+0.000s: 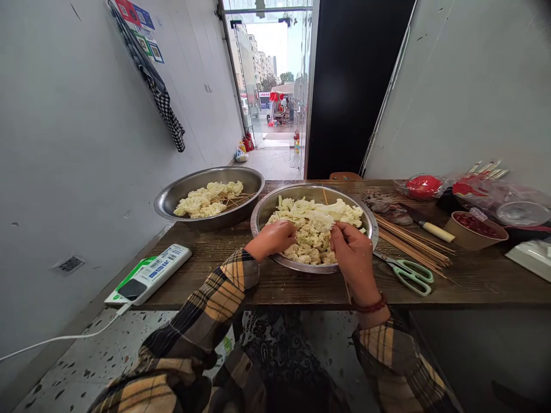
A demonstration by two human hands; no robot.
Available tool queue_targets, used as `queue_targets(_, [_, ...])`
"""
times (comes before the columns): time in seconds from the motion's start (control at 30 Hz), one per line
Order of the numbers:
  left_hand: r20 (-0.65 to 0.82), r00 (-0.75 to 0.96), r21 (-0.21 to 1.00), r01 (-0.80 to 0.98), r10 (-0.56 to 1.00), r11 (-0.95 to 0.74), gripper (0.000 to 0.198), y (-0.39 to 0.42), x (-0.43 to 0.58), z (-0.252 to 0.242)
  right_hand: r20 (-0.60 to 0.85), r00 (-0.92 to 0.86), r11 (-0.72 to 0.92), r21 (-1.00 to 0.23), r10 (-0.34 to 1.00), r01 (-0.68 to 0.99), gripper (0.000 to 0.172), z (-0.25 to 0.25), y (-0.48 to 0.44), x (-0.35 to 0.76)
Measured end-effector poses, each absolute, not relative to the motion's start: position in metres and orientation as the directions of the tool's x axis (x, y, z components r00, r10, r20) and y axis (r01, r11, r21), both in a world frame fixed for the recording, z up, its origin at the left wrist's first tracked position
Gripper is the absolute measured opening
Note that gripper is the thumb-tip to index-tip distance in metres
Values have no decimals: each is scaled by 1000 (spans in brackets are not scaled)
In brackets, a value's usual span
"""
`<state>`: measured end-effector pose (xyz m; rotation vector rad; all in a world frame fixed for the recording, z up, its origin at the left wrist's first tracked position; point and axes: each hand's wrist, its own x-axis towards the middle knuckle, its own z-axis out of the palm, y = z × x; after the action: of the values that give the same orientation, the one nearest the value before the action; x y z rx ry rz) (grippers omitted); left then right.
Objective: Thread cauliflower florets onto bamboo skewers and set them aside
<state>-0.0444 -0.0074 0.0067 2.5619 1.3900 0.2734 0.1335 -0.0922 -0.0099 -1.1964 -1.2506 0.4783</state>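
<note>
A steel bowl full of cauliflower florets stands in front of me on the wooden table. My left hand reaches over its near left rim, with bent fingers down at the florets; the fingertips are partly hidden. At the right rim, my right hand is closed in a pinch around a thin wooden skewer, whose lower end shows under the palm. A pale floret lies at its fingertips; whether it is on the skewer I cannot tell. Another skewer sticks up at the bowl's far side.
A wider steel basin with skewered cauliflower stands back left. Right of the bowl lie loose skewers, green-handled scissors, a knife and a paper tub of red food. A white device with a cable lies left.
</note>
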Motion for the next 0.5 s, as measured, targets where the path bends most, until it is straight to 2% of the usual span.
queue_targets(0.1, [128,481,611,650,867,-451,18,-4,-51,8,464,321,377,-877,826,299,29,-9,-93,132])
queue_targets(0.17, [114,456,829,446,883,-337,24,-3,-55,10,457,320,375,-881,830,287,29,-8,-93,132])
queue_targets(0.2, [104,453,899,338,886,-278,27,-4,-57,12,452,318,372,-884,833,282,29,-8,-93,131])
queue_targets(0.33, [80,427,992,54,901,-114,34,-5,-60,14,430,276,358,-892,859,276,30,-9,-92,132])
queue_targets(0.5, [24,314,995,-100,949,8,39,-2,-59,14,399,247,340,-907,883,248,29,-12,-92,133])
